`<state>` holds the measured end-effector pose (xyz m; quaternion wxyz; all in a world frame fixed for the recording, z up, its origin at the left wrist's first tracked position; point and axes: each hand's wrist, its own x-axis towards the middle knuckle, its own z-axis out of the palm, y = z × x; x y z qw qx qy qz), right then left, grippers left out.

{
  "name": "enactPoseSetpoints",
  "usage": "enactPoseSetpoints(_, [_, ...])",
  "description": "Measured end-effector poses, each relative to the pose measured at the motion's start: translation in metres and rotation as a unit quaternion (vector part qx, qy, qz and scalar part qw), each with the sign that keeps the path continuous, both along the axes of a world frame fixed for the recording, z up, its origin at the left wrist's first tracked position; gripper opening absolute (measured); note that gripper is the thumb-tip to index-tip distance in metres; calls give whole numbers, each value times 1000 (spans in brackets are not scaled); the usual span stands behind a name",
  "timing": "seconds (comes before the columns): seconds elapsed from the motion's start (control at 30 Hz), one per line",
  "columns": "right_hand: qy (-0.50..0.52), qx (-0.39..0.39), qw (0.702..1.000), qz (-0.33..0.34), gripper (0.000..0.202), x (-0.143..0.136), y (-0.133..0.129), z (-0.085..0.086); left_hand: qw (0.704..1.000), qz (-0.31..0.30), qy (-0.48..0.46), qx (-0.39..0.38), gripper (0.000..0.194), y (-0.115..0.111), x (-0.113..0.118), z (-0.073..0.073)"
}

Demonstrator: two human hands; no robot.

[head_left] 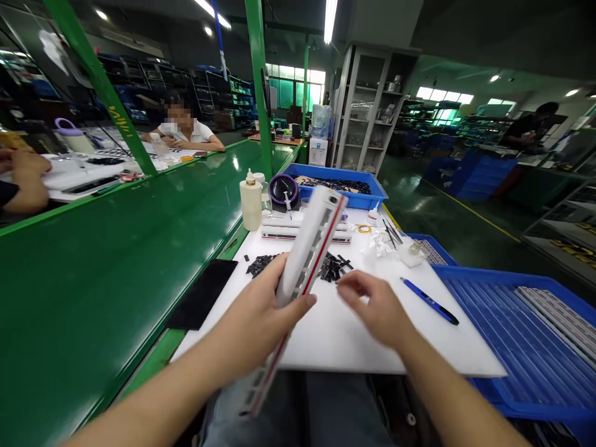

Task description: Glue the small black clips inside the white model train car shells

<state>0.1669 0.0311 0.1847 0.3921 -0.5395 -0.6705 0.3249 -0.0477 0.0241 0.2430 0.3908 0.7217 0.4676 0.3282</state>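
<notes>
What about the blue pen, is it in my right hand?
No, the blue pen lies on the white board, apart from your right hand.

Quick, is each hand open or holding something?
Left hand: closed around the long white piece.
Right hand: half curled near the black strips; whether it holds anything cannot be told.

Between the left hand [261, 313] and the right hand [372, 304], a bare strip of counter [338, 341] leaves room to pass. The tilted white shell [305, 245] blocks the middle; beyond it, the cream bottle [251, 208] and blue bin [365, 200] stand in the way.
</notes>
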Motion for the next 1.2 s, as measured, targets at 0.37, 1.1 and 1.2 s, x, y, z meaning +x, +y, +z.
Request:
enactPoseSetpoints(0.37, [-179,-66,980,-57,17,65,76,-51,908,-217,348,81,53,54,-8,-46])
enactPoseSetpoints(1.1, [-130,401,906,32,14,50,55,-41,975,-76,204,36,42,75,74,-26])
enactPoseSetpoints(1.2, [-141,450,882,10,13,50,53,-40,983,-104,132,-72,38,82,77,-24])
